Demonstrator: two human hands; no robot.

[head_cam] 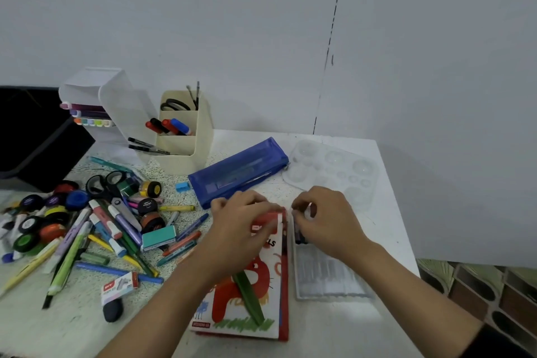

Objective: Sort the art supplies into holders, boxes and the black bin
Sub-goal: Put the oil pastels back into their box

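Art supplies (96, 227) are heaped loose on the left of the white table (363, 328), near the black bin (35, 136) and cream holder (183, 136), while a red-and-white box (250, 308) is laid flat at the near middle. Its far end is gripped by the left hand (241, 221), fingers curled together over the flap. A small dark piece (298, 236), too blurred to be named, is pinched by the right hand's (325, 218) curled fingers at the far end of a clear tray (328, 279) just beside the box.
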